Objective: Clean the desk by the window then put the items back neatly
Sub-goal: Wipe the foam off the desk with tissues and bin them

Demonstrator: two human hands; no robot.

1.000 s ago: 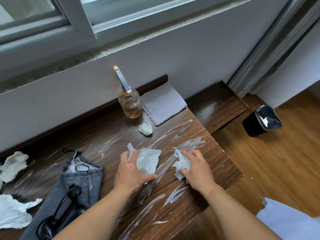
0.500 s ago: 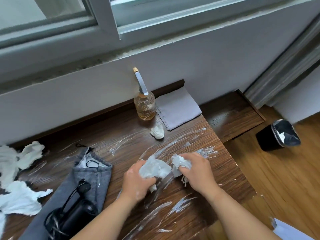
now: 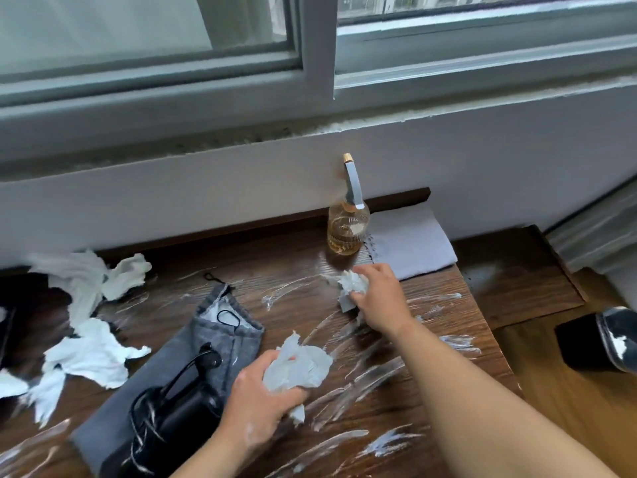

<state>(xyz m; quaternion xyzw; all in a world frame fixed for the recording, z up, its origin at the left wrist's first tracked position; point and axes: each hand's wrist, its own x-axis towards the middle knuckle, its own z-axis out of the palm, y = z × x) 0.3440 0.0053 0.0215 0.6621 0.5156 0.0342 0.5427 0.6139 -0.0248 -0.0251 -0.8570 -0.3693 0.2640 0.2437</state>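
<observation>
In the head view, the left hand (image 3: pixel 256 401) gripped a crumpled tissue (image 3: pixel 298 369), fingers curled round it, low over the smeared desk (image 3: pixel 303 267). The right hand (image 3: pixel 379 298) reached farther toward the wall and pinched a smaller white wad (image 3: pixel 351 286); through the blur it was hard to tell whether that was one piece or two. Just beyond the right hand stood an amber glass bottle (image 3: pixel 348 232), a folded grey cloth (image 3: pixel 410 241) beside it. Left of the left hand lay a grey pouch (image 3: pixel 220 343) with a black corded device (image 3: pixel 179 408) on it, and loose white tissues (image 3: pixel 86 281) farther left. White streaks (image 3: pixel 362 377) crossed the desk between the hands. A black bin (image 3: pixel 586 343) sat on the floor, well right of the right hand.
</observation>
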